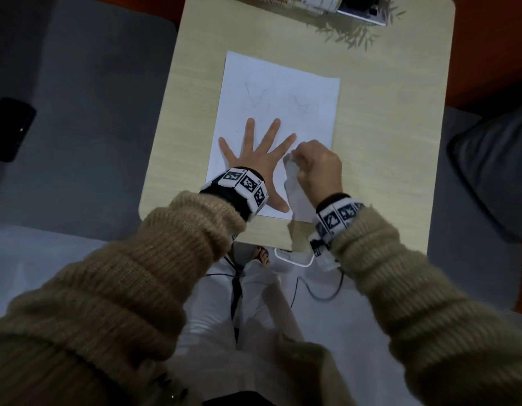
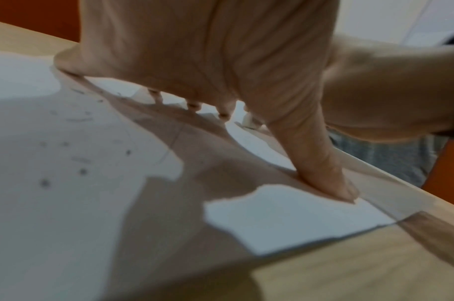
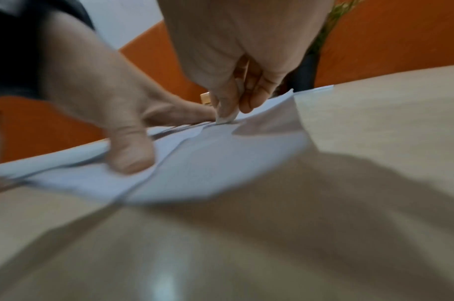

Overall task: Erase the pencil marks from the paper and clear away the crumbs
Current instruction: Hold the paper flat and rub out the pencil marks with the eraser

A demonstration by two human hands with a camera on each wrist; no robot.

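A white sheet of paper (image 1: 283, 92) lies on the light wooden table (image 1: 385, 136), with faint pencil marks (image 1: 255, 96) on its far half. My left hand (image 1: 253, 153) lies flat on the near part of the sheet, fingers spread. My right hand (image 1: 315, 162) is just to its right, fingers curled, pinching a small white eraser (image 3: 224, 120) whose tip touches the paper. In the left wrist view dark eraser crumbs (image 2: 82, 172) dot the paper (image 2: 53, 142) and the thumb (image 2: 328, 179) presses down near its corner.
At the table's far edge are a box-like object (image 1: 362, 10) and plant leaves (image 1: 350, 33). A dark phone (image 1: 11, 128) lies on the grey cushion at the left. Cables (image 1: 312, 291) hang below the table's near edge. A grey cushion (image 1: 493, 171) sits at the right.
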